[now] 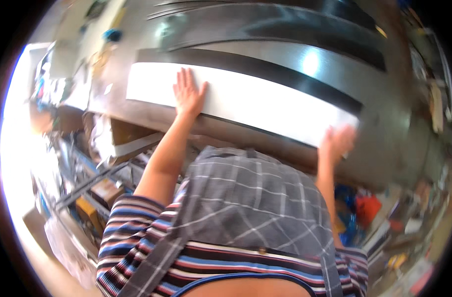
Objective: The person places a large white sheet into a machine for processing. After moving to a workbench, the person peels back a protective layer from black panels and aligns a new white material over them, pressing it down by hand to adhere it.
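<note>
A long white strip (258, 101) lies across the near side of the metal-looking worktable (285, 57), on top of a black strip (226, 58) whose far edge shows behind it. My left hand (189, 94) rests flat on the white strip toward its left end, fingers stretched out and pointing away from me. At the strip's right end is my right hand (338, 141), blurred by motion; its fingers look spread, and nothing can be seen in it. What material the strips are made of I cannot tell.
Farther back on the table lie more dark strips (275, 27). A small blue object (112, 34) sits at the far left. Below the table's left edge stand a metal rack (82, 188) and boxes (107, 190). Red and blue items (367, 210) are at the lower right.
</note>
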{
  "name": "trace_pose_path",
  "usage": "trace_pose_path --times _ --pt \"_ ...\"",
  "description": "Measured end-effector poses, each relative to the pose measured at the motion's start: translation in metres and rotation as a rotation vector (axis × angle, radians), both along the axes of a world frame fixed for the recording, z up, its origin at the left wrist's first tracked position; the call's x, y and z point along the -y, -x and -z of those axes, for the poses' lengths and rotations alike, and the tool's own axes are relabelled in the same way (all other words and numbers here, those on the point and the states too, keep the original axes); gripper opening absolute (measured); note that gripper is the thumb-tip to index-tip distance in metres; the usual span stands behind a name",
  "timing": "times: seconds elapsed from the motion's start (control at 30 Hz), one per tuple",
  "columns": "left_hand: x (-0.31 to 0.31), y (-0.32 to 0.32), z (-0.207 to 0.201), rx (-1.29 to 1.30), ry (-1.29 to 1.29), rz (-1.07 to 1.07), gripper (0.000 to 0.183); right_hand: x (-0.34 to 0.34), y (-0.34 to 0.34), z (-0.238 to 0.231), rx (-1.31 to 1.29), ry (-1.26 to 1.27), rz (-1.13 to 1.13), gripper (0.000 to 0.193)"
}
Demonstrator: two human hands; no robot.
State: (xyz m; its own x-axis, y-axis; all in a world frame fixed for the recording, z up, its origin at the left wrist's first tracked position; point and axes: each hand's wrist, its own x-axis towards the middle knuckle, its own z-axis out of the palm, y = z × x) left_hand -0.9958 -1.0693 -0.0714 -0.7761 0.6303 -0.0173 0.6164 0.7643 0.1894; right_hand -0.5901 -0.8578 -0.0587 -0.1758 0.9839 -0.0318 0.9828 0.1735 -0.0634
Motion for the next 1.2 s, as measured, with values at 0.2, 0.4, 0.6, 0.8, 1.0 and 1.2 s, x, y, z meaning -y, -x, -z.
trace_pose_path --times 0.2,0.4,0.6,0.8,1.0,1.2 --pt "0.043 0.077 -0.006 0.029 0.043 -0.148 0.080 0.004 -0.024 0.013 0.074 -0.101 -0.021 0.073" --pt "0.088 0.162 0.036 -0.030 0.101 -0.120 0.076 -0.004 -0.012 -0.005 0.177 0.028 0.100 0.069" --pt "0.102 0.202 0.043 -0.204 0.124 -0.102 0.073 0.080 0.186 0.015 -0.515 0.146 -0.493 0.082" --pt "0.108 0.197 0.038 -0.185 0.098 -0.126 0.078 0.074 0.162 -0.005 -0.300 0.079 -0.396 0.079" --pt "0.107 0.192 0.054 -0.308 0.182 -0.173 0.076 -0.005 -0.009 -0.012 -0.036 0.014 0.253 0.071" --pt "-0.019 0.016 0.010 -0.065 -0.289 0.494 0.061 -0.073 -0.026 -0.035 -0.407 0.003 0.086 0.033"
